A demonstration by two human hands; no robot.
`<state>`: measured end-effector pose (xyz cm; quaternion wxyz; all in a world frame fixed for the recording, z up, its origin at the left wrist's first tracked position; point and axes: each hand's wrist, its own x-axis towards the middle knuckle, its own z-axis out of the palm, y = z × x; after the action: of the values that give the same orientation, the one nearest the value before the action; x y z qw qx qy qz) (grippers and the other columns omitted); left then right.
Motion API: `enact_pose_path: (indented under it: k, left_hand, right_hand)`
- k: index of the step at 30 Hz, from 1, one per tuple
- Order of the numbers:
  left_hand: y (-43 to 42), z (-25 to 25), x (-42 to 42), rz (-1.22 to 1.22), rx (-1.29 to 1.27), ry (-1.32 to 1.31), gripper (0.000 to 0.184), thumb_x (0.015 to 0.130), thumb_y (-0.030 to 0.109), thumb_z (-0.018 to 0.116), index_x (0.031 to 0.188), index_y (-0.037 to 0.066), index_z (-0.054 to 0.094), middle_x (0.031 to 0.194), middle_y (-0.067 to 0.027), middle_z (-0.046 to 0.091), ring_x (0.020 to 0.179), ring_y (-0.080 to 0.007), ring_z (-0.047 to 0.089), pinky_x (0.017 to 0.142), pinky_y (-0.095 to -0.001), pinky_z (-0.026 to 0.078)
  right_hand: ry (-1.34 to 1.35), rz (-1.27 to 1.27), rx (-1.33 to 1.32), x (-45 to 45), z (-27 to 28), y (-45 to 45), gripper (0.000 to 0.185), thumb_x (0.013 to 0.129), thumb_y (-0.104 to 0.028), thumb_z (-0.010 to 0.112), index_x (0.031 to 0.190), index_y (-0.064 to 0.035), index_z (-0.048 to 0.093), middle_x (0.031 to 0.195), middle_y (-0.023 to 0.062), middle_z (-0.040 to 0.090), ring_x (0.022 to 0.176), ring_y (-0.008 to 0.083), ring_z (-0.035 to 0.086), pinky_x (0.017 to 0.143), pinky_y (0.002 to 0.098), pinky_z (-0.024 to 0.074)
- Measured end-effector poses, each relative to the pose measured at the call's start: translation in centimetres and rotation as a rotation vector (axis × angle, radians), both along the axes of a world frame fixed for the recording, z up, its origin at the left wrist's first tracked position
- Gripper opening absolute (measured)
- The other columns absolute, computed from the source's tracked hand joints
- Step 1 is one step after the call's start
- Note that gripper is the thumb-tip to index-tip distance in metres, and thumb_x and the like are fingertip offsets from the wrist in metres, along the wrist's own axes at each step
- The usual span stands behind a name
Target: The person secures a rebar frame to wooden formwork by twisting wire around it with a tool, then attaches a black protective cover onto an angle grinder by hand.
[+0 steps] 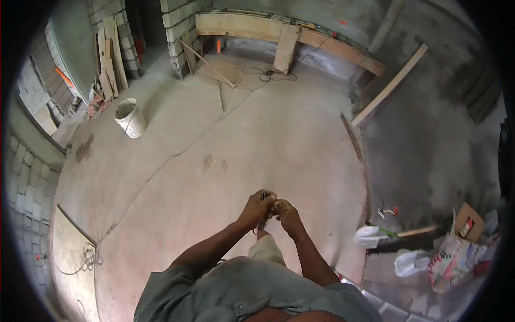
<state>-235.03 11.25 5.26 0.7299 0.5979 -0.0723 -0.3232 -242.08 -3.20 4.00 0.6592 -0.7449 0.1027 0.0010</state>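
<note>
My left hand (257, 210) and my right hand (287, 215) meet in front of my body, above the concrete floor. The fingers of my left hand are closed around a small bundle of thin dark strands (261, 225), which look like wire and stick out below the hand. My right hand is beside it, fingers pinched together and touching the left fingertips. What lies between the right fingers is too small to make out. Part of my leg shows below the hands.
A white bucket (130, 119) stands at the left. A cable (174, 156) crosses the floor to a coil (90, 258) on a board. Boards form a low frame (241, 25) at the back. A shovel (370, 236), bags and a cardboard box (469, 222) lie at the right.
</note>
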Motion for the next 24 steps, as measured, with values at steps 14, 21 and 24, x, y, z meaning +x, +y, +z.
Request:
enact_pose_path:
  k: [14, 21, 24]
  left_hand:
    - [-14.0, 5.2, 38.0, 0.154, -0.065, -0.003, 0.037, 0.091, 0.027, 0.067, 0.114, -0.001, 0.059, 0.088, -0.0068, 0.067, 0.068, -0.0107, 0.058, 0.059, -0.0243, 0.047]
    - [-22.3, 0.2, 58.5, 0.008, -0.019, -0.072, 0.028, 0.094, 0.023, 0.063, 0.106, -0.002, 0.061, 0.092, -0.0074, 0.067, 0.072, -0.0128, 0.061, 0.067, -0.0281, 0.051]
    - [-25.0, -3.1, 67.9, -0.060, -0.070, -0.051, 0.025, 0.095, 0.021, 0.062, 0.103, -0.002, 0.061, 0.091, -0.0075, 0.066, 0.072, -0.0131, 0.061, 0.068, -0.0291, 0.051]
  right_hand:
    - [0.151, 0.098, 0.393, 38.6, 3.3, -16.1, 0.029, 0.097, -0.025, 0.061, 0.111, 0.0004, 0.063, 0.067, -0.0058, 0.045, 0.050, 0.0021, 0.034, 0.043, 0.0193, 0.0274]
    - [0.024, -0.148, 0.140, 56.2, -2.0, -22.2, 0.026, 0.098, -0.024, 0.058, 0.104, 0.0002, 0.066, 0.068, -0.0039, 0.050, 0.055, 0.0037, 0.039, 0.048, 0.0208, 0.0320]
    - [0.017, -0.198, -0.039, 64.9, -3.0, -24.6, 0.024, 0.098, -0.023, 0.058, 0.100, -0.0002, 0.067, 0.067, -0.0035, 0.049, 0.055, 0.0047, 0.039, 0.049, 0.0219, 0.0331]
